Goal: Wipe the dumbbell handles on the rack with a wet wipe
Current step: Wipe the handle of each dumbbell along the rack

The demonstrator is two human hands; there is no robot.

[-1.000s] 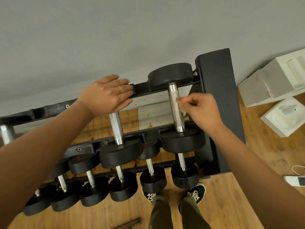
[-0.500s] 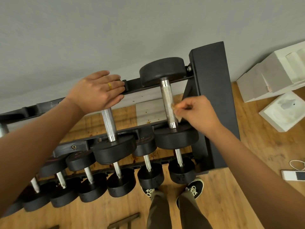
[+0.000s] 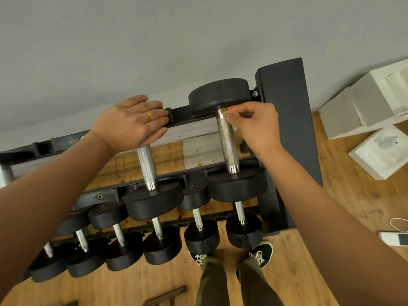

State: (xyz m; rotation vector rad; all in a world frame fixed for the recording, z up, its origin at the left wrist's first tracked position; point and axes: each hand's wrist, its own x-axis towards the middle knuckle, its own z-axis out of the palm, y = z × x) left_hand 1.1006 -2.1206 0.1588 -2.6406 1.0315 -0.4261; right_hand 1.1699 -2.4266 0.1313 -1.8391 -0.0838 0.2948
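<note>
Wall (image 3: pixel 154 40): plain grey, fills upper half of view.
Floor (image 3: pixel 353 217): wood planks, brown spots under the rack.
Rack (image 3: pixel 287 129): black metal, tiered, tall end panel on the right; rails run leftward from it.
Top-tier dumbbell (image 3: pixel 227 140): rightmost on upper tier, black round heads, knurled silver handle running front to back.
Second top-tier dumbbell (image 3: pixel 152 184): just left of it; far head hidden under the left hand.
Lower dumbbells (image 3: pixel 161 246): row of smaller black ones on the lower tiers, thin silver handles.
Foam packaging (image 3: pixel 375 96): white blocks on the floor, right of the rack, well apart from the hands.
Left hand (image 3: pixel 134 122): flat, fingers together, palm down on the far head of the second dumbbell by the rear rail; gold ring (image 3: pixel 149 117) on one finger.
Right hand (image 3: pixel 254 124): pinching the wet wipe between thumb and fingers, pressed against the far end of the rightmost handle, right under the rear head.
Shoes (image 3: pixel 258 255): dark, white print, in front of the rack.
Phone (image 3: pixel 395 238): white, on the floor at the right edge, cable loop beside it.
Wet wipe (image 3: pixel 229 112): small, crumpled, stained yellowish-brown, mostly hidden in the fingers, touching the handle.
</note>
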